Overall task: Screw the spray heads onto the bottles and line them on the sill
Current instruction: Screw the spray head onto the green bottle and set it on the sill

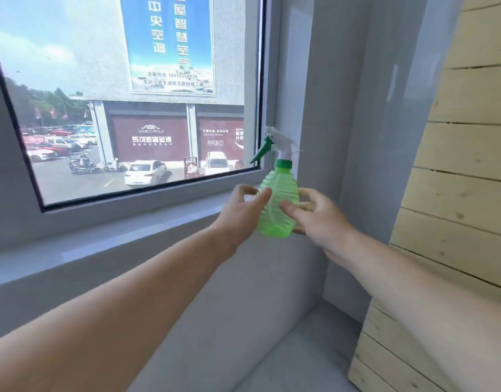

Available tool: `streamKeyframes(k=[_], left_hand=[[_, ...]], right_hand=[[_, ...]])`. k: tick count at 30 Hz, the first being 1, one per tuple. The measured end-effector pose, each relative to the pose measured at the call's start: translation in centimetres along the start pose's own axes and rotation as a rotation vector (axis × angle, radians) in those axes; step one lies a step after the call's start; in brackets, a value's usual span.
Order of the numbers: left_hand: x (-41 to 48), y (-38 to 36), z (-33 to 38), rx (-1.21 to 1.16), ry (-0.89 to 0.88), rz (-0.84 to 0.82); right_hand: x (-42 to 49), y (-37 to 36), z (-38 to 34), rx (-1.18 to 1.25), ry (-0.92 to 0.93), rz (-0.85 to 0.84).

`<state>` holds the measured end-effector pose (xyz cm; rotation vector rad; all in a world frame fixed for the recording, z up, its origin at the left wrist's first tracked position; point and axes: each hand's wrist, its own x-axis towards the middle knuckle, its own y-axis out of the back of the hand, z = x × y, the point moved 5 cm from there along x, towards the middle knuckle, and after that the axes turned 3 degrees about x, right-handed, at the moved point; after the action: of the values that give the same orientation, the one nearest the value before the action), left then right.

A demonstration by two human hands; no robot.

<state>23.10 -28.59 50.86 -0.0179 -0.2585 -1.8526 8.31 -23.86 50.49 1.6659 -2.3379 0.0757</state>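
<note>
A translucent green spray bottle [277, 202] stands upright at the right end of the window sill [124, 236], close to the window's corner. Its white spray head [281, 142] with a green trigger and green collar sits on the neck, nozzle pointing left. The bottle's base hangs slightly lower than the sill's front edge, so I cannot tell whether it rests on the sill. My left hand [240, 210] touches its left side with thumb and fingers. My right hand [320, 219] holds its right side, thumb across the front and fingers behind.
A large window [130, 108] with a dark frame fills the wall above the sill. A grey wall corner [342, 137] stands just right of the bottle. Pale wooden slats [455, 193] rise at the far right. A grey ledge [300, 349] lies below.
</note>
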Motion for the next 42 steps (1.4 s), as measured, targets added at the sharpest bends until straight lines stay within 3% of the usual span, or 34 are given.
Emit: streamKeyframes(k=[5,10,22,34,39,42], left_hand=[[6.8,1.7,2.0,0.152,-0.070,0.016],[11.6,2.6,0.5,0.121,-0.037,0.047],[15.0,2.8,-1.4,0.072,-0.055,0.132],[12.8,3.2,0.1,0.201,-0.050,0.224],[7.9,2.6,0.3,0.148,-0.149,0.274],[3.8,0.5,-0.7,0.123,-0.198,0.215]], right_hand=[[8.1,-1.1,-0.8,-0.042,0.056,0.011],[13.2,-2.6,0.2,0.000,0.036,-0.015],[16.8,-2.8,2.6,-0.004,0.024,-0.028],[16.3,-1.8,2.2,-0.031,-0.024,0.050],[12.0,1.0,1.9,-0.071,0.009,0.099],[7.2,3.6,2.7,-0.098,0.009,0.132]])
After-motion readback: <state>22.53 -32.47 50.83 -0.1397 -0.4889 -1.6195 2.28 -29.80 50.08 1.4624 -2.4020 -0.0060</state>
